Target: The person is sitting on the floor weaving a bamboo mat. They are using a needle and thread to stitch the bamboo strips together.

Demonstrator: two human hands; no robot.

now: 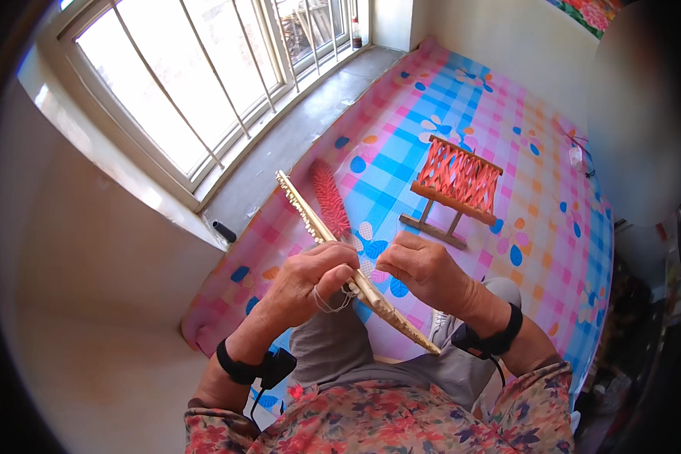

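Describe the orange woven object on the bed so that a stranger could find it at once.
Look at the checked pink and blue bedsheet beside the window. Beyond the two hands lies a small wooden frame strung with orange bands in a criss-cross lattice. Unlike the long red brush nearby, it is boxy and stands on wooden feet.

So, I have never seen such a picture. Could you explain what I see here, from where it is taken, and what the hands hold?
A camera worn on a person's head looks down, so the edges bend. The left hand and right hand, both wearing black wristbands, grip a long pale wooden strip with thin thread near the fingers. Beside the strip lies a red bristly brush. Further away, an orange woven frame on a wooden stand rests on the pink and blue checked cloth. A barred window is on the left.
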